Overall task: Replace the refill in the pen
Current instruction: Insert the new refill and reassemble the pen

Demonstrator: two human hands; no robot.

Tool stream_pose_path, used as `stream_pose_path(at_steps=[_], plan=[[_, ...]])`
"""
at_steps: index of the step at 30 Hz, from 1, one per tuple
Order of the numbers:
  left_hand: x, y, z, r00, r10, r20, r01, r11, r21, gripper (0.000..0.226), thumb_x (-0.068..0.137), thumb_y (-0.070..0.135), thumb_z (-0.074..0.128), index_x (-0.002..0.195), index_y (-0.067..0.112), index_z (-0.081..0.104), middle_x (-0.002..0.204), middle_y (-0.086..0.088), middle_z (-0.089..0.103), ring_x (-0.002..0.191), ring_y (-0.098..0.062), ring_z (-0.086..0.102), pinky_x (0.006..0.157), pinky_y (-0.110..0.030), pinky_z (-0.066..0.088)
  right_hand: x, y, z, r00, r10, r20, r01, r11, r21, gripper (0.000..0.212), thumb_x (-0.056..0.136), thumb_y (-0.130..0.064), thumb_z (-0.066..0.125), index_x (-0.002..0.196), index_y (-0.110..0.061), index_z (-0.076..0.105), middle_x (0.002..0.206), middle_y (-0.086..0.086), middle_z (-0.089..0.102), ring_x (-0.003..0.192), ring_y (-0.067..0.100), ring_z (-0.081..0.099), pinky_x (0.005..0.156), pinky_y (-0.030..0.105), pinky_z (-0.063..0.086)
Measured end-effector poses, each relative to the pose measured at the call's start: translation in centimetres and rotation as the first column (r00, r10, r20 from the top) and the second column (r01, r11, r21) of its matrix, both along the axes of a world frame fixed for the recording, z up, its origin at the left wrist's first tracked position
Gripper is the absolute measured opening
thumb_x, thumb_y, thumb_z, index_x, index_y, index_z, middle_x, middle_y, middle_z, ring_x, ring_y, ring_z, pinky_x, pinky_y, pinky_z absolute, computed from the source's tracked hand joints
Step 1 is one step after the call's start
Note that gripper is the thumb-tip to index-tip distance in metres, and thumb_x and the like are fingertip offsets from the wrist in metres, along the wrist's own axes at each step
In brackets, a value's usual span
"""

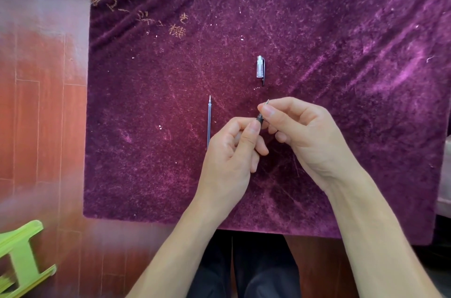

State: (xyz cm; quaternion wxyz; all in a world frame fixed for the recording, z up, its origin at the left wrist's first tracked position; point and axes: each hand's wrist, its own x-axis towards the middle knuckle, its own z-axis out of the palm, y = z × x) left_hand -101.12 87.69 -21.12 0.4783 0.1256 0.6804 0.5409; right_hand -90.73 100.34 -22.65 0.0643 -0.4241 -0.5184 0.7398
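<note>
Nearest you, your two bare forearms rise from the bottom edge, over your dark trousers [244, 273], and meet above the near half of the table [366, 175], which is draped in a purple velvet cloth [341, 29]. The cloth's near edge runs just under your forearms and its left edge drops to a red-brown wooden floor [36, 114], where a green stool [19, 256] sits at the lower left. Open cloth lies to the right of your hands and across the far half; gold lettering [156, 21] marks the far left corner.

Your left hand [231, 151] is angled up and to the right, its thumb and fingers pinched shut on the lower part of the pen [260, 118]. Your right hand [300, 126] comes in from the right, wrist bent, with thumb and forefinger closed on the pen's tip end, where a small metal point sticks out beyond the fingertips. Most of the pen is hidden by both hands.

A thin refill [209, 122] lies on the cloth just left of your left hand, pointing away from you, its near end behind that hand. The clear cap [260, 69] with a dark clip lies beyond your hands, apart from them.
</note>
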Motion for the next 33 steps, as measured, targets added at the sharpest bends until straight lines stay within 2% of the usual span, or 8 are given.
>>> stream_pose_path(at_steps=[3, 7, 13, 18, 23, 27, 30, 33], plan=[[0.09, 0.01, -0.03, 1.000, -0.007, 0.001, 0.007, 1.000, -0.004, 0.030, 0.110, 0.024, 0.044, 0.106, 0.007, 0.069, 0.068, 0.003, 0.065, 0.048, -0.004, 0.047, 0.052, -0.018, 0.043, -0.14, -0.03, 0.03, 1.000, -0.007, -0.011, 0.006, 0.999, -0.047, 0.015, 0.096, -0.039, 0.077, 0.102, -0.027, 0.083, 0.085, -0.011, 0.076, 0.079, 0.003, 0.062, 0.074, 0.029, 0.047], [-0.07, 0.14, -0.01, 1.000, -0.014, 0.019, 0.014, 1.000, 0.004, 0.034, 0.111, 0.024, 0.040, 0.106, 0.004, 0.068, 0.064, 0.006, 0.063, 0.046, -0.002, 0.046, 0.052, -0.015, 0.043, 0.06, -0.11, 0.07, 0.999, -0.019, -0.041, 0.014, 0.993, -0.120, 0.024, 0.099, -0.035, 0.066, 0.110, -0.025, 0.085, 0.088, -0.007, 0.076, 0.081, 0.005, 0.060, 0.073, 0.026, 0.047], [0.26, 0.21, 0.06, 0.999, -0.001, 0.044, 0.000, 1.000, 0.013, 0.026, 0.109, 0.020, 0.047, 0.097, 0.010, 0.067, 0.065, 0.007, 0.063, 0.048, -0.004, 0.047, 0.051, -0.014, 0.041, 0.21, -0.23, 0.00, 0.999, -0.052, -0.015, 0.050, 0.996, -0.074, 0.009, 0.100, -0.028, 0.074, 0.100, -0.023, 0.082, 0.082, -0.010, 0.073, 0.077, 0.006, 0.061, 0.073, 0.031, 0.047], [0.55, 0.44, 0.26, 0.994, -0.005, 0.105, 0.000, 0.999, 0.041, 0.033, 0.110, 0.019, 0.041, 0.102, -0.001, 0.066, 0.065, 0.005, 0.063, 0.047, -0.005, 0.046, 0.051, -0.011, 0.041, 0.37, -0.26, 0.28, 0.996, -0.041, -0.084, 0.028, 0.988, -0.154, 0.029, 0.096, -0.038, 0.066, 0.114, -0.022, 0.083, 0.087, -0.003, 0.070, 0.080, 0.009, 0.059, 0.074, 0.030, 0.046], [0.67, 0.42, 0.08, 0.992, 0.033, 0.126, -0.039, 0.998, 0.040, 0.023, 0.107, 0.018, 0.051, 0.107, -0.001, 0.065, 0.070, -0.001, 0.062, 0.048, -0.006, 0.045, 0.049, -0.014, 0.039, 0.71, 0.13, 0.08, 0.998, -0.031, -0.061, 0.026, 0.996, -0.087, 0.017, 0.101, -0.033, 0.070, 0.103, -0.026, 0.085, 0.079, -0.014, 0.070, 0.080, 0.005, 0.056, 0.074, 0.027, 0.045], [0.78, 0.45, 0.05, 0.993, 0.045, 0.112, -0.050, 0.998, 0.040, 0.022, 0.106, 0.016, 0.051, 0.114, 0.000, 0.065, 0.072, -0.004, 0.064, 0.047, -0.006, 0.046, 0.049, -0.015, 0.040, 0.45, 0.14, 0.10, 0.999, -0.031, -0.027, 0.030, 0.999, -0.031, 0.019, 0.094, -0.042, 0.072, 0.100, -0.029, 0.086, 0.078, -0.017, 0.072, 0.076, 0.002, 0.057, 0.072, 0.025, 0.046], [0.68, 0.45, -0.06, 0.989, 0.021, 0.149, -0.030, 0.998, 0.058, 0.030, 0.109, 0.016, 0.045, 0.112, -0.006, 0.064, 0.063, 0.006, 0.063, 0.045, -0.004, 0.042, 0.049, -0.015, 0.039, 0.48, 0.14, 0.12, 0.998, -0.017, -0.059, 0.013, 0.998, -0.068, 0.019, 0.101, -0.037, 0.070, 0.110, -0.029, 0.085, 0.081, -0.013, 0.070, 0.080, 0.006, 0.057, 0.076, 0.028, 0.046], [0.62, 0.40, 0.07, 0.961, 0.022, 0.277, -0.053, 0.993, 0.105, 0.035, 0.109, 0.019, 0.042, 0.114, -0.009, 0.064, 0.067, 0.001, 0.061, 0.044, -0.003, 0.039, 0.048, -0.014, 0.037, 0.31, 0.16, 0.38, 0.996, -0.028, -0.085, 0.018, 0.993, -0.118, 0.024, 0.095, -0.038, 0.070, 0.109, -0.027, 0.086, 0.081, -0.009, 0.071, 0.082, 0.010, 0.059, 0.083, 0.037, 0.045]])
